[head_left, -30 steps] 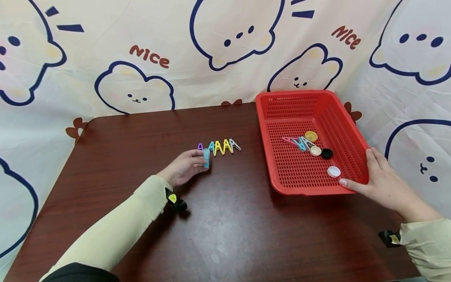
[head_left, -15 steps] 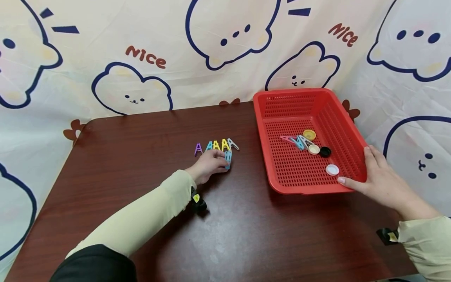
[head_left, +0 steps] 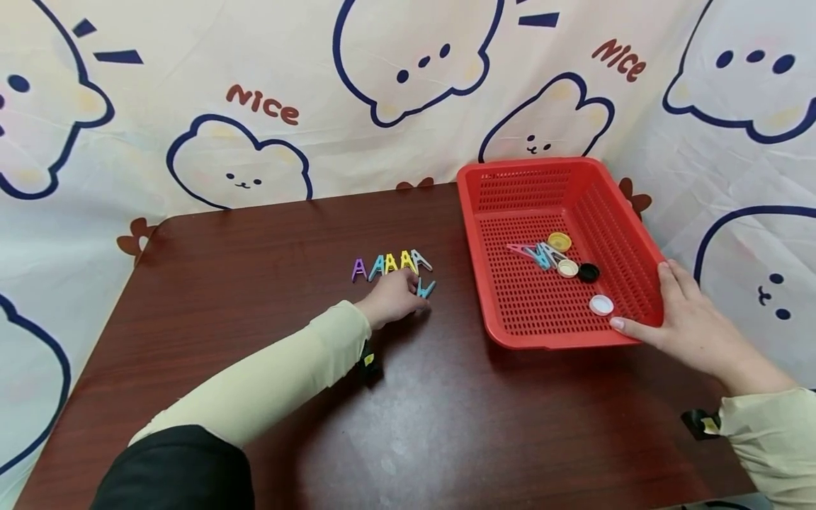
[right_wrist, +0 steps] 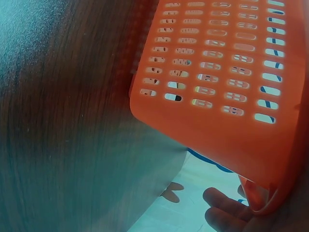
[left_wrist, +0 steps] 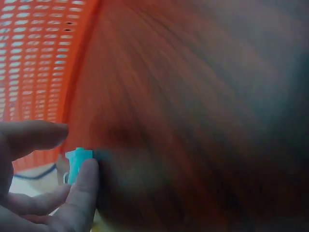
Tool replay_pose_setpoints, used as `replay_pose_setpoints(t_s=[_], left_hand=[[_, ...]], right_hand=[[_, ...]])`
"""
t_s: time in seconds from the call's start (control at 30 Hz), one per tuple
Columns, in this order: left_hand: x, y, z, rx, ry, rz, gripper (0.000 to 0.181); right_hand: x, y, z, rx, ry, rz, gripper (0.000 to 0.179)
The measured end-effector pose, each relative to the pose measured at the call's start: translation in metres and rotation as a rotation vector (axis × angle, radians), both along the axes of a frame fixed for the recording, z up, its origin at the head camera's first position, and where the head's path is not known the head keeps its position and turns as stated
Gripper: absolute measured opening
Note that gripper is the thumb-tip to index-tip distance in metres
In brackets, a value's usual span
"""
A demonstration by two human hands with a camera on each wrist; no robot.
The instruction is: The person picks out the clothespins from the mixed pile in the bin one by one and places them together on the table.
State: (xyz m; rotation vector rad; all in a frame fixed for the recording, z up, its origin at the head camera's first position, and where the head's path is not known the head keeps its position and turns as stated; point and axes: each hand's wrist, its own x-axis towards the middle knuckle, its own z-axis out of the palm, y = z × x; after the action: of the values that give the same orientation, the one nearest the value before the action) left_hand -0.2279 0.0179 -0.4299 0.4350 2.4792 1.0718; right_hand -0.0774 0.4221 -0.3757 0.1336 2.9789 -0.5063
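My left hand (head_left: 392,296) is low over the table at the right end of a row of small plastic clothespins. Beside its fingertips is a light-blue clothespin (head_left: 426,288), its legs spread to the upper right. In the left wrist view a finger touches this blue clothespin (left_wrist: 79,163), while the thumb (left_wrist: 36,135) stands apart from it. The row runs from a purple clothespin (head_left: 359,269) through blue and yellow ones to a white clothespin (head_left: 421,260). My right hand (head_left: 698,333) grips the near right corner of a red basket (head_left: 516,338), thumb over the front rim.
Inside the basket lie a pink clothespin (head_left: 519,249), blue and white ones, a yellow cap (head_left: 559,241), a cream cap (head_left: 567,268), a black cap (head_left: 588,273) and a white cap (head_left: 601,305). A patterned cloth (head_left: 382,156) hangs behind the brown table (head_left: 255,297).
My left hand has moved right along the row with the blue clothespin, which has turned and now points right. The thumb has come away from it. The right hand stays on the basket.
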Motion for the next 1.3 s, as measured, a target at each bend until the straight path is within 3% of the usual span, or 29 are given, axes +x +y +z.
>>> replay_pose_setpoints(t_s=[0.17, 0.27, 0.33, 0.4, 0.5, 0.6, 0.67, 0.77, 1.0, 1.1, 1.3], left_hand=[[-0.006, 0.008, 0.004, -0.233, 0.261, -0.286, 0.025], [-0.007, 0.010, 0.007, -0.290, 0.374, -0.366, 0.029], [-0.007, 0.010, 0.008, -0.287, 0.385, -0.347, 0.031], [-0.005, 0.008, 0.008, -0.243, 0.361, -0.282, 0.032], [-0.001, 0.008, 0.007, -0.117, 0.237, -0.148, 0.032], [0.003, 0.010, 0.005, -0.028, 0.130, -0.086, 0.032], [0.005, 0.014, 0.004, -0.025, 0.108, -0.093, 0.033], [0.006, 0.019, 0.002, -0.076, 0.130, -0.114, 0.036], [0.005, 0.028, 0.003, -0.003, 0.053, -0.008, 0.051], [0.003, 0.031, 0.000, -0.011, 0.076, 0.001, 0.050], [0.001, 0.034, 0.000, -0.064, 0.123, -0.045, 0.047]], right_hand=[[0.000, 0.000, -0.001, 0.003, 0.001, -0.005, 0.125], [0.000, -0.001, -0.001, 0.004, 0.011, -0.006, 0.125], [0.000, -0.001, -0.001, 0.001, 0.016, -0.008, 0.126], [-0.001, -0.002, -0.001, -0.005, 0.019, -0.006, 0.127], [-0.002, -0.001, -0.002, -0.010, 0.031, 0.000, 0.126], [-0.001, 0.000, -0.001, -0.004, 0.033, 0.002, 0.125], [-0.001, 0.000, -0.002, 0.002, 0.028, -0.004, 0.125], [0.001, 0.000, -0.002, 0.000, 0.018, -0.013, 0.125], [0.001, -0.001, -0.003, -0.002, 0.025, -0.010, 0.125], [0.001, 0.001, -0.004, 0.005, 0.033, -0.005, 0.124], [0.000, 0.001, -0.004, 0.011, 0.029, -0.002, 0.124]])
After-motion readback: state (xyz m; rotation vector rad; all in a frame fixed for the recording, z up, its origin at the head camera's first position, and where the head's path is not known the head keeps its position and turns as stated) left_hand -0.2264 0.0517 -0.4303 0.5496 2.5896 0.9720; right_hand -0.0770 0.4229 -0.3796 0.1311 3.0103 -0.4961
